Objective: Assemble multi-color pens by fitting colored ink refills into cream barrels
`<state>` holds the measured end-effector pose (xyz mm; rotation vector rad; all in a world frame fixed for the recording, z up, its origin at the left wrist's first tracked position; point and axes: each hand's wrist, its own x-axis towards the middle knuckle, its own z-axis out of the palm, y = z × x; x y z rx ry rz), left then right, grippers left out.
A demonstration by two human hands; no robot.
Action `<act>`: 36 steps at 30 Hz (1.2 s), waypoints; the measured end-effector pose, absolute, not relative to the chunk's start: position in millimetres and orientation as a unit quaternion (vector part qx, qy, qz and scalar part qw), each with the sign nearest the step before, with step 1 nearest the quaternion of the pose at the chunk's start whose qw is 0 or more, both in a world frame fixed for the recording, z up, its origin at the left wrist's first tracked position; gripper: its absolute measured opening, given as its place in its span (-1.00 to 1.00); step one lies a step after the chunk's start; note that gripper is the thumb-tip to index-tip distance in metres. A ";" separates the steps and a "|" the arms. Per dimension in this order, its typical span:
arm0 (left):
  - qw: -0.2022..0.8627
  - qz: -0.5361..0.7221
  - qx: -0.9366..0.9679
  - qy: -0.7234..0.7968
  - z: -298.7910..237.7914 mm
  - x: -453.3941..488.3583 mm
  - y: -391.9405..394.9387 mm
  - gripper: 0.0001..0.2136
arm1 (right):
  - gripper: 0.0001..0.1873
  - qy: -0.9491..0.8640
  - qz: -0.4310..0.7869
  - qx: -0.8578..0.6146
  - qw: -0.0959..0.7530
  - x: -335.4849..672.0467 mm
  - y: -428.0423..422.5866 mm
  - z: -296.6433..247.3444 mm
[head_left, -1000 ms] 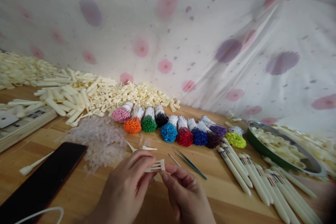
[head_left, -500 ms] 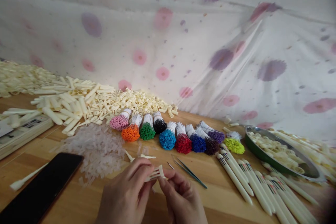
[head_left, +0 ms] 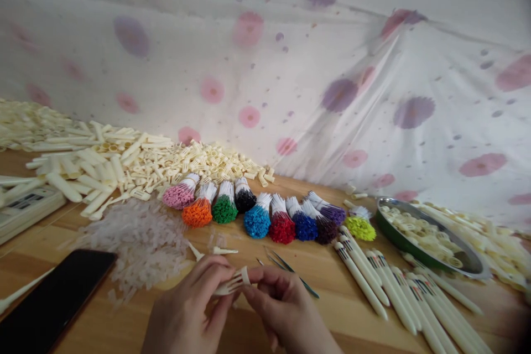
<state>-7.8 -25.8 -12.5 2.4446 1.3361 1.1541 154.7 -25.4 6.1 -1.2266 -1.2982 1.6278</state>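
Observation:
My left hand (head_left: 188, 307) is closed round a cream plastic slotted pen part (head_left: 233, 283), with narrow slots along its side and a ring-shaped end. The thumb and forefinger of my right hand (head_left: 286, 298) pinch that ring end, and my other right fingers are curled. Part of the piece is hidden inside my left fingers. Just beyond my hands lie two small cream funnel-shaped pieces, one of them a pointed plastic piece (head_left: 224, 250). Dark green tweezers (head_left: 295, 275) rest on the wooden table (head_left: 336, 315) beyond my right hand.
Bundles of coloured refills, among them a red bundle (head_left: 282, 225), stand in a row. Clear plastic bits (head_left: 139, 246) and a black phone (head_left: 60, 298) lie left. Multicolour pens (head_left: 398, 290) and a green-sided dish (head_left: 388, 232) are right. Cream parts (head_left: 199, 160) are heaped behind.
The view has turned slightly right, so the table's things appear further left. The slotted pen part is tilted a little more, and my hands still hold it.

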 end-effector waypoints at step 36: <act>0.306 0.367 0.712 0.514 -23.1 -7.5 -22.7 -0.92 | -0.70 -0.527 0.557 -0.579 0.277 163.9 -23.8 26.7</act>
